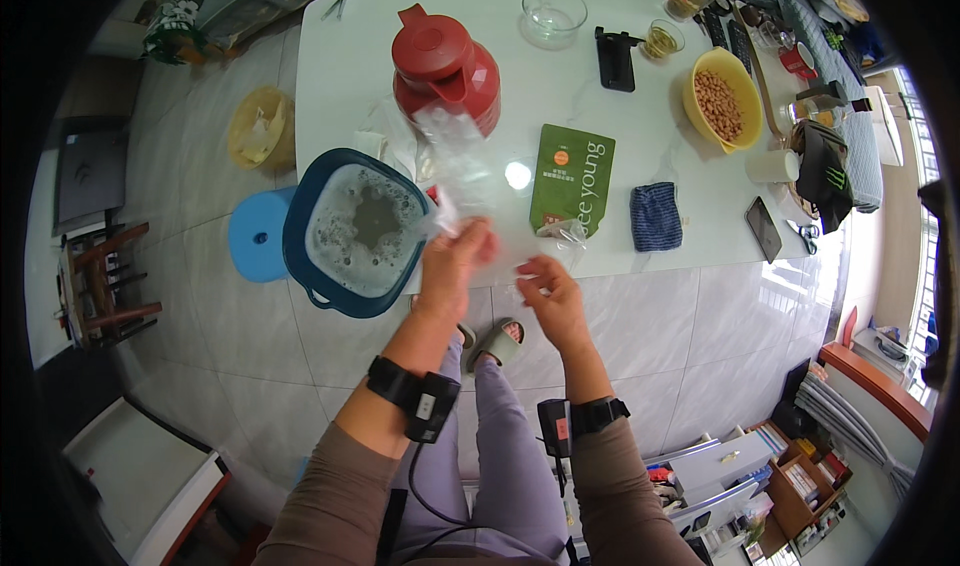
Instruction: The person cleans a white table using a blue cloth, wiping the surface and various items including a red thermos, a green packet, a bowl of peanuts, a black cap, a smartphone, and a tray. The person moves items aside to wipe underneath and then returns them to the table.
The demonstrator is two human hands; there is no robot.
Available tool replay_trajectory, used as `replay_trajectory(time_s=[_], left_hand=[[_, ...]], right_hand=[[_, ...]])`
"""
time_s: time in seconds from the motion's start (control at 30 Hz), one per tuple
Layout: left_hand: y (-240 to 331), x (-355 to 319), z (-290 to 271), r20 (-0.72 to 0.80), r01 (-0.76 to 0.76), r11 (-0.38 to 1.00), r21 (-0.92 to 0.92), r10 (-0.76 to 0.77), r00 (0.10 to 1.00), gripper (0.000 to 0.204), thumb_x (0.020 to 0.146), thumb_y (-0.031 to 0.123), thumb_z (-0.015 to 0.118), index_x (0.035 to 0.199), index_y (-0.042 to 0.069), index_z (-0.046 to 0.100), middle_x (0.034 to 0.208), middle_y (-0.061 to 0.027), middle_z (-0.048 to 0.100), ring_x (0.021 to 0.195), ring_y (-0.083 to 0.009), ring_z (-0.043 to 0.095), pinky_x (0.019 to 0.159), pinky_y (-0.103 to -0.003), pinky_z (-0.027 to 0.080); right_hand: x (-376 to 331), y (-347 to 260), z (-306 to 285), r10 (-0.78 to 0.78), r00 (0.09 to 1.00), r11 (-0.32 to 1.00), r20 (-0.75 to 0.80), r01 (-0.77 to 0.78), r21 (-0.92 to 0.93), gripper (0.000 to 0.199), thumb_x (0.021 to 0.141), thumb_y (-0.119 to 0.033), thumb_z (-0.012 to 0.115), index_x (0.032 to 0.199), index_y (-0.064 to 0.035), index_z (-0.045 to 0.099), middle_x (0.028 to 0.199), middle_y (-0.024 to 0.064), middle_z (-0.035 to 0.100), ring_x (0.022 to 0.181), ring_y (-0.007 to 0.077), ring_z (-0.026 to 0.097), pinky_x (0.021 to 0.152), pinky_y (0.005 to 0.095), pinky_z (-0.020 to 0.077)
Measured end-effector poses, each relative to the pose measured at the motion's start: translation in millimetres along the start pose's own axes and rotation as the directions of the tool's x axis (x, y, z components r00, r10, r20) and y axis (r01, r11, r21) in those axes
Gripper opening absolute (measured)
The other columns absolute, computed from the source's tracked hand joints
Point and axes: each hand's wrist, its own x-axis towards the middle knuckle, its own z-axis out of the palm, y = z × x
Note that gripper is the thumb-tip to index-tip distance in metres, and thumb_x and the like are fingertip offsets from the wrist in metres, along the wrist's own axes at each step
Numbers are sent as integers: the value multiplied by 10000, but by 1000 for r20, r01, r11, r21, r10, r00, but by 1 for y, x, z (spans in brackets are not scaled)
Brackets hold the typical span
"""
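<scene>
While our left hand (446, 271) pinches a clear bag (462, 156) above the table (560, 88), we can't tell if our right hand's (555, 304) fingers touch each other. Close behind the bag stands a red jug (432, 51); a blue sudsy tub (297, 231) sits left, a green pack (570, 171) right.

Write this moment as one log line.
Left hand: holds clear plastic | Right hand: curled near green packet, grip unclear | Nearby: blue basin, suds
</scene>
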Motion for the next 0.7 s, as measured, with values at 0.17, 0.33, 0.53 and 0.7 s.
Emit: replay_trajectory(time_s=[0.17, 0.33, 0.53, 0.7], left_hand=[[31, -6, -29, -65, -44, 998, 38, 47, 997, 178, 866, 138, 648, 998, 20, 648, 820, -30, 634, 739, -124, 602, 708, -268, 497], [33, -19, -48, -81, -16, 987, 157, 29, 996, 218, 857, 107, 646, 1046, -1, 633, 887, -48, 645, 796, -138, 619, 746, -268, 501], [26, -27, -53, -37, 22, 947, 320, -11, 999, 227, 854, 97, 632, 1060, 2, 624, 923, -66, 642, 787, -130, 614, 737, -261, 492], [25, -32, -41, 39, -13, 915, 402, -3, 999, 247, 856, 96, 610, 1083, -1, 611, 936, -58, 642, 781, -120, 606, 727, -248, 483]], right_hand=[[33, 44, -8, -393, 776, 683, -494, -113, -721, 358, 767, -180, 716, 1073, -45, 587, 867, 98, 622, 743, 226, 602, 695, 353, 500], [55, 48, -25, 43, 932, 958, -361, -141, -250, 192, 835, -192, 657, 925, -27, 618, 774, 89, 620, 687, 228, 605, 613, 352, 505], [45, -2, -70, 316, 947, 543, -55, -132, 830, 92, 925, -166, 569, 948, -77, 561, 763, 28, 585, 583, 58, 503, 505, 192, 445], [44, -31, -78, 162, 973, 257, 164, -202, 945, 94, 960, -142, 498, 980, -70, 555, 797, 21, 578, 621, 85, 513, 542, 194, 453]])
